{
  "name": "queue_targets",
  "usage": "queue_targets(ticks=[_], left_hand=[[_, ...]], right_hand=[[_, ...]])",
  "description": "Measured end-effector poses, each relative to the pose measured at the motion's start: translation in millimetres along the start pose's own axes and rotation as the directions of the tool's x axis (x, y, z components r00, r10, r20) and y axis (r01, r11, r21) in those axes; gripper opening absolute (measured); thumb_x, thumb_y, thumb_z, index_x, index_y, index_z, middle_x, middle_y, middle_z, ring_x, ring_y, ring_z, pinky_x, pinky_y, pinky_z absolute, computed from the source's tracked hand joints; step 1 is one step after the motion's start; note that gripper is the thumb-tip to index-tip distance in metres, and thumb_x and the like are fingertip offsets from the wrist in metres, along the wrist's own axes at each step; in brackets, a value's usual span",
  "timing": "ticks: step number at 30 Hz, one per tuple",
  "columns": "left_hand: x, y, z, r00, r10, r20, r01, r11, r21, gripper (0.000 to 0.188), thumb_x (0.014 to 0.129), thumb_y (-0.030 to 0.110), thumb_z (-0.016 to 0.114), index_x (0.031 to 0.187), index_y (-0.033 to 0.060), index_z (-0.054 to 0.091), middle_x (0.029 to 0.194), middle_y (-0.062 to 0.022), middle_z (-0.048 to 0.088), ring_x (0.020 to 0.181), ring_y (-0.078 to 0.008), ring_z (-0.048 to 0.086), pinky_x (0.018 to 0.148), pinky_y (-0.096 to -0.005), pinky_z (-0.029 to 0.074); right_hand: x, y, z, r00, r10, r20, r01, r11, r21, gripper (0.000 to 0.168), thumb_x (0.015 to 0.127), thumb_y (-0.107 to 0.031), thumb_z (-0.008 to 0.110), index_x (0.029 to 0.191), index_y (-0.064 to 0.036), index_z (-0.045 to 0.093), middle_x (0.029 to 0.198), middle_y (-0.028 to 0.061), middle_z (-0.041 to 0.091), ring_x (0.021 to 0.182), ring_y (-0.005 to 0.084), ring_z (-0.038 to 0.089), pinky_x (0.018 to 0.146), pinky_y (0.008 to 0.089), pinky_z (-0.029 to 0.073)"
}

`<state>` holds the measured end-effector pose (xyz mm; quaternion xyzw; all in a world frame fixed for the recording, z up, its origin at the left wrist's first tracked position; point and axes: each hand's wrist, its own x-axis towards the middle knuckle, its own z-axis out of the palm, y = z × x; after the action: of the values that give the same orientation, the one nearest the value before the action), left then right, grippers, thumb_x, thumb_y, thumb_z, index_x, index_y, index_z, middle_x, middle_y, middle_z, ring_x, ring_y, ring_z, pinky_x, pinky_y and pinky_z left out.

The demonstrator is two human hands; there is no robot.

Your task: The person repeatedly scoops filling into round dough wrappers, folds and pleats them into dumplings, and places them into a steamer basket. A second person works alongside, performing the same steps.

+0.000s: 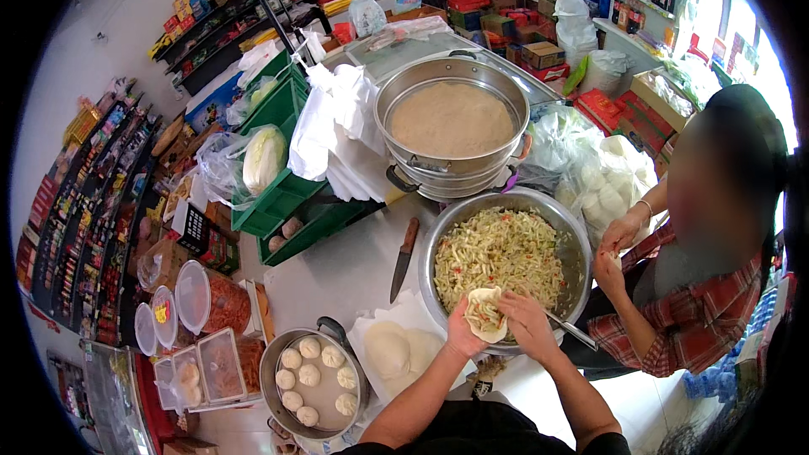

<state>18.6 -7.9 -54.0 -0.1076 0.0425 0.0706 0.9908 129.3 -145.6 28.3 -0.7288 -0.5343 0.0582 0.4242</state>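
Observation:
In the head view a round dough wrapper (486,316) filled with shredded vegetable filling rests in my left hand (464,331). The fingers of my right hand (528,323) are at the wrapper's right edge. Both hands are over the near rim of a large steel bowl (442,234) of the same filling (499,253). A metal utensil's handle (572,331) leans over the bowl's rim beside my right hand. Left of my hands, flattened dough wrappers (395,351) lie on white paper. Further left, a steel steamer pot (268,366) holds several pleated buns (309,375).
A knife (404,259) lies on the metal table (328,272) left of the bowl. Behind the bowl stands a stacked steamer (452,170). Green crates (265,215) with a cabbage (264,159) are at the left. A co-worker (682,303) at the right holds a small piece, apparently dough.

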Motion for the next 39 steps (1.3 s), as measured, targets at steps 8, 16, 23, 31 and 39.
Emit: queue_targets(ticks=[8,16,23,31,39], left_hand=[[-13.6,-5.8,19.3,0.993,-0.074,0.088,0.065,0.993,0.1,0.062,0.099,0.052,0.032,0.14,0.007,0.043,0.142,-0.0161,0.047,0.127,-0.0384,0.048,0.103,-0.0556,0.042],[-29.8,-8.5,10.9,0.99,-0.138,0.004,0.138,0.989,0.053,0.066,0.099,0.055,0.031,0.142,0.0063,0.041,0.141,-0.017,0.047,0.126,-0.0399,0.049,0.102,-0.0573,0.041],[-41.3,-12.0,17.4,0.988,-0.127,-0.084,0.141,0.972,0.187,0.064,0.099,0.054,0.032,0.14,0.0063,0.044,0.137,-0.0161,0.052,0.122,-0.0367,0.053,0.103,-0.054,0.042],[-49.7,-9.6,16.4,0.987,-0.132,-0.096,0.152,0.959,0.24,0.062,0.1,0.054,0.033,0.139,0.0081,0.046,0.134,-0.0126,0.055,0.12,-0.0314,0.055,0.103,-0.0517,0.043],[-55.1,-8.8,21.4,0.964,-0.082,-0.253,0.18,0.901,0.394,0.054,0.102,0.047,0.037,0.139,0.0086,0.045,0.132,-0.0097,0.057,0.117,-0.0267,0.057,0.1,-0.048,0.047]], right_hand=[[-41.0,-4.3,11.1,0.92,0.372,-0.123,-0.346,0.919,0.189,0.026,0.077,-0.006,0.068,0.102,-0.001,0.068,0.093,0.0139,0.065,0.084,0.0289,0.063,0.077,0.0372,0.05],[-37.6,-30.8,21.1,0.909,0.332,-0.25,-0.296,0.939,0.173,0.014,0.077,-0.007,0.07,0.089,-0.001,0.067,0.081,0.0134,0.063,0.076,0.0269,0.064,0.067,0.0351,0.049],[-56.7,-19.7,54.1,0.713,0.633,-0.303,-0.499,0.761,0.414,0.012,0.085,-0.006,0.064,0.092,0.002,0.061,0.08,0.0098,0.063,0.071,0.0188,0.063,0.064,0.0291,0.051],[-45.6,-46.6,48.6,0.645,0.76,-0.081,-0.53,0.522,0.669,0.009,0.09,-0.004,0.061,0.095,0.003,0.063,0.084,0.0053,0.063,0.072,0.0114,0.061,0.056,0.0271,0.052],[-45.2,-52.6,48.3,0.718,0.64,-0.274,-0.49,0.744,0.454,0.009,0.088,-0.004,0.064,0.089,0.005,0.063,0.082,0.0057,0.061,0.066,0.0118,0.06,0.05,0.024,0.052]])
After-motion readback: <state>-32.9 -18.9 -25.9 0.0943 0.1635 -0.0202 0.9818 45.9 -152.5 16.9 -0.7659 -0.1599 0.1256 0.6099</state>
